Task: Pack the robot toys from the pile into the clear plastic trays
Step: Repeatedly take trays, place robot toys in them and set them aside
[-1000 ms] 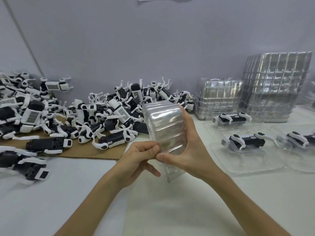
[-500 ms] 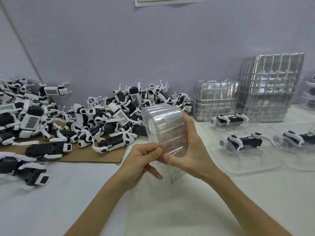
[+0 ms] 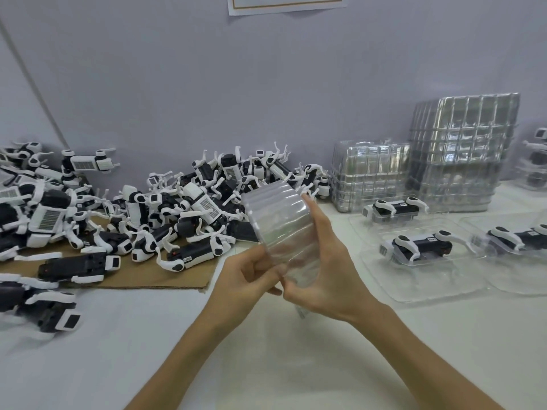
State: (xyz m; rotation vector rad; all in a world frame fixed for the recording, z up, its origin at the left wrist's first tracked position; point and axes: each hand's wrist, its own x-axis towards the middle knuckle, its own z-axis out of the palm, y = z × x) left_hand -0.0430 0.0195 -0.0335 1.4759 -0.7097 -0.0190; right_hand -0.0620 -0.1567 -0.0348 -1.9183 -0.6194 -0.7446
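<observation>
Grip: right hand [image 3: 328,270] wraps tray stack [image 3: 275,217] | left hand [image 3: 245,276] pinches its lower edge

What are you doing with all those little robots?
A person is holding a clear plastic tray up over the white table. The right hand grips its side and the left hand pinches its lower edge. A pile of robot toys lies on the left, partly on cardboard. On the right, a few packed toys already sit in filled trays, with stacks of empty trays behind them by the wall.
</observation>
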